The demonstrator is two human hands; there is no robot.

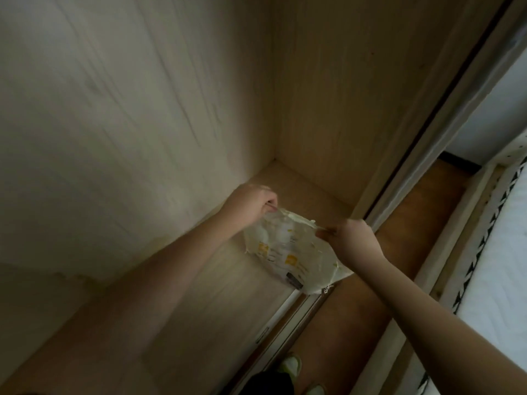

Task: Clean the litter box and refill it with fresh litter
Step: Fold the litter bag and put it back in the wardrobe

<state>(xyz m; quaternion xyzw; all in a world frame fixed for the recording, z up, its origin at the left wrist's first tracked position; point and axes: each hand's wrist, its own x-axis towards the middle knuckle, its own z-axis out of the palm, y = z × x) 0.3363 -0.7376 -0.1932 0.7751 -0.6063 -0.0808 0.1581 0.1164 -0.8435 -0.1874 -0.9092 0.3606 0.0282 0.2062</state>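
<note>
Nearest, the right hand and, farther in, the left hand each pinch a top corner of the crumpled white plastic litter bag with yellow print, at the pale wooden wardrobe floor front edge. Lift evenly; support its base.

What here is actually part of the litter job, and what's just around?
Part of the job:
- pale bag with yellow marks
- left hand and right hand, each gripping a top corner

Just around:
- wooden wardrobe floor
- sliding-door track
- mattress
- slippers
</note>
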